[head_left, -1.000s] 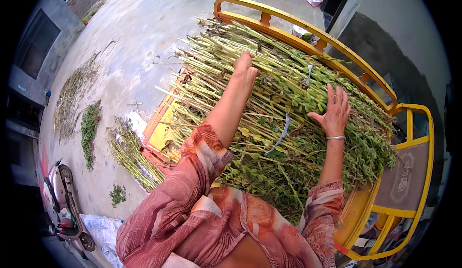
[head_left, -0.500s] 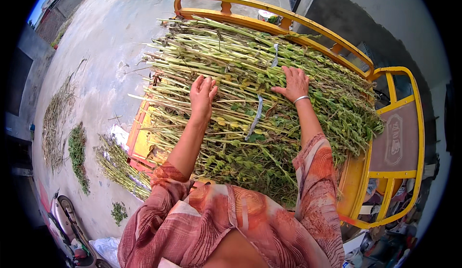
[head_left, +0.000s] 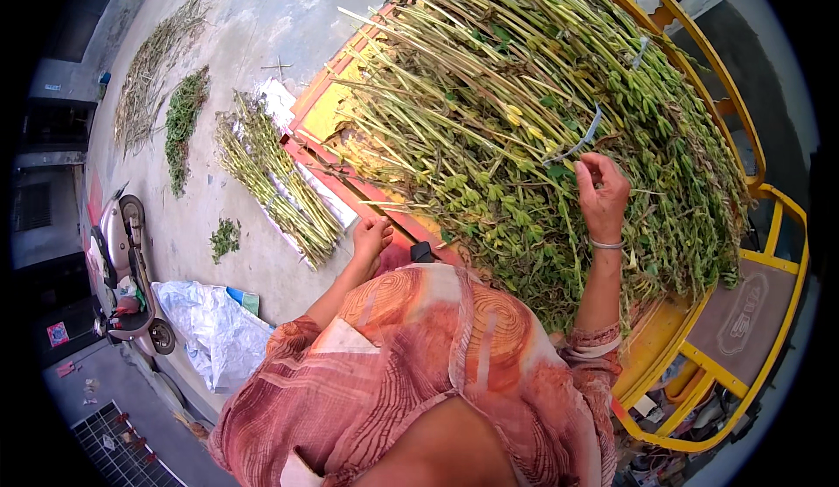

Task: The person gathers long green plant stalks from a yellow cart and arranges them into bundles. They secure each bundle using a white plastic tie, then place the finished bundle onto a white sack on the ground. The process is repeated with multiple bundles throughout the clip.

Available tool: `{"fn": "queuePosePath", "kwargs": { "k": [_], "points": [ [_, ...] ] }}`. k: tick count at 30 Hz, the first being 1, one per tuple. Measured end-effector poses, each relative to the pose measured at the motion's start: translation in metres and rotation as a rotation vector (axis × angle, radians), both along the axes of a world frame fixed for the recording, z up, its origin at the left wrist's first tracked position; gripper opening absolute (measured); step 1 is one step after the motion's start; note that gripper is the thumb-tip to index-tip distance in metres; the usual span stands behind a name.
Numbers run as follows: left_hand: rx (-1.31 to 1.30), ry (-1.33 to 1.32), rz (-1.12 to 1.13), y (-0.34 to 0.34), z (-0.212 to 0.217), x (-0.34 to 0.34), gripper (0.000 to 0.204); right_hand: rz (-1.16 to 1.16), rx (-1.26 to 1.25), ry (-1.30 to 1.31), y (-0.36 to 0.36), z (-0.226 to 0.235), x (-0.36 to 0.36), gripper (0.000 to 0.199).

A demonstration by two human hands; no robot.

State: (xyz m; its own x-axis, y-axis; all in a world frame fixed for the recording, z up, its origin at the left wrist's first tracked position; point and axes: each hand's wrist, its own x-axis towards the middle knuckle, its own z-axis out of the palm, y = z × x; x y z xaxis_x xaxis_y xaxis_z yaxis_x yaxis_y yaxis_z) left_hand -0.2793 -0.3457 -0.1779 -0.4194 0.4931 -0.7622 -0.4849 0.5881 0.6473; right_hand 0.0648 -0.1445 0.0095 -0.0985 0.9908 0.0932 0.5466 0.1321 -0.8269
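Note:
Cut green stalks with pods (head_left: 524,185), looking like sesame, lie heaped across the yellow and red cart bed (head_left: 328,107). Over the pods on the right is my right hand (head_left: 603,197), its fingers curled in toward the thumb; whether anything is pinched there is hidden. Just beyond its fingertips a pale grey strip (head_left: 581,137) lies across the stalks. My left hand (head_left: 373,236) is down by the cart's near left edge, loosely closed, with nothing seen in it. A second pale strip (head_left: 641,52) shows farther back on the heap.
Yellow rails (head_left: 743,128) bound the cart at the far right. On the ground to the left lie a smaller stalk bundle (head_left: 278,181) on a white sheet, green plants (head_left: 185,128) and dry stalks (head_left: 157,63). A scooter (head_left: 131,268) and a crumpled white sack (head_left: 210,330) are nearer.
My view has turned left. My left hand has come from above the stalks down to the cart's edge. My right hand's fingers, spread on the stalks before, are now curled.

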Motion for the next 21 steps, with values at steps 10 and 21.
{"fn": "queuePosePath", "kwargs": {
  "k": [10,21],
  "points": [
    [-0.204,-0.309,-0.004,-0.019,-0.061,0.011,0.013,0.404,0.047,-0.540,-0.118,-0.175,-0.091,0.053],
    [0.139,-0.511,0.062,0.026,-0.054,-0.004,0.024,0.247,-0.272,-0.859,-0.041,-0.195,-0.094,0.084]
  ]
}}
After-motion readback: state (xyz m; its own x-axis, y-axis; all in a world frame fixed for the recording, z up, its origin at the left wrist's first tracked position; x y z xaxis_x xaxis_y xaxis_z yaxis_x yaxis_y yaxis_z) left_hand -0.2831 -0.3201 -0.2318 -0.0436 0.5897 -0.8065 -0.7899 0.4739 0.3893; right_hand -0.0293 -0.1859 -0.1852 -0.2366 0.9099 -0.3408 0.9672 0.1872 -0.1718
